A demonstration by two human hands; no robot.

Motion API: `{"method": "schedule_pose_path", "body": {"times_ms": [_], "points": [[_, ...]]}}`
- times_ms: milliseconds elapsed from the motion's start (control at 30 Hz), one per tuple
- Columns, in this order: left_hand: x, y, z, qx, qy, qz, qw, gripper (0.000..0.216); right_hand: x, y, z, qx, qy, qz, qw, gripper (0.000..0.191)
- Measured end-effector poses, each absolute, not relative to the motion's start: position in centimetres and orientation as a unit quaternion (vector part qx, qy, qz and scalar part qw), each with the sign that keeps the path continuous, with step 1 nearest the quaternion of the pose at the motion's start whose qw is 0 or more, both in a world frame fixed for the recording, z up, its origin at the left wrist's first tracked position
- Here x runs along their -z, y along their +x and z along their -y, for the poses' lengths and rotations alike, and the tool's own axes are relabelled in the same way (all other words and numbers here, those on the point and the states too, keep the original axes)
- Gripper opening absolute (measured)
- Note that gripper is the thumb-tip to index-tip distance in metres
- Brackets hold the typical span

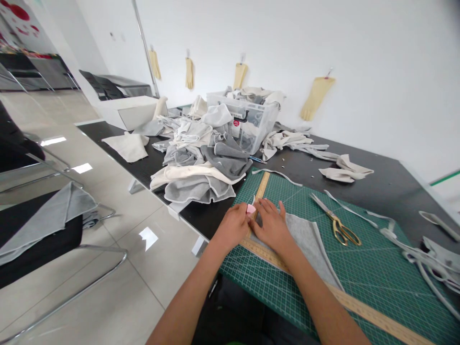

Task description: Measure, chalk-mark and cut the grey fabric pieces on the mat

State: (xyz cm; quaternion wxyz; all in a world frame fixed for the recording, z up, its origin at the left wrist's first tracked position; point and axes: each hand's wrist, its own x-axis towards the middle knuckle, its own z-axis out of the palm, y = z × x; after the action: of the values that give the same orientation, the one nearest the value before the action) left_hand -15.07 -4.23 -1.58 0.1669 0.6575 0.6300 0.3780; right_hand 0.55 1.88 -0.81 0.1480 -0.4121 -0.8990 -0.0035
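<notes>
The left hand [233, 226], fingers curled, apparently pinches a small pink piece [250, 209] beside the wooden ruler [264, 184]; the right hand [272, 224], half spread and grasping nothing visible, bears down, presumably to steady grey cloth [305, 234] lying flat on the green mat [362, 268].

- You face a white wall [377, 43], far side.
- Before you: black table [388, 175].
- Left of you: glossy tiled floor [143, 278], bright light patches [148, 238].
- Near left: black chair [53, 246].
</notes>
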Motion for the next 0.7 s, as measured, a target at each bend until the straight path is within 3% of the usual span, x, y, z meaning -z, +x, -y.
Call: {"method": "schedule_pose_path", "body": {"times_ms": [700], "points": [[1.14, -15.04, 4.46, -0.335, 0.709, -0.609, 0.118, 0.013, 1.27, 0.45, -2.02, 0.012, -0.43, 0.895, 0.115, 0.053]]}}
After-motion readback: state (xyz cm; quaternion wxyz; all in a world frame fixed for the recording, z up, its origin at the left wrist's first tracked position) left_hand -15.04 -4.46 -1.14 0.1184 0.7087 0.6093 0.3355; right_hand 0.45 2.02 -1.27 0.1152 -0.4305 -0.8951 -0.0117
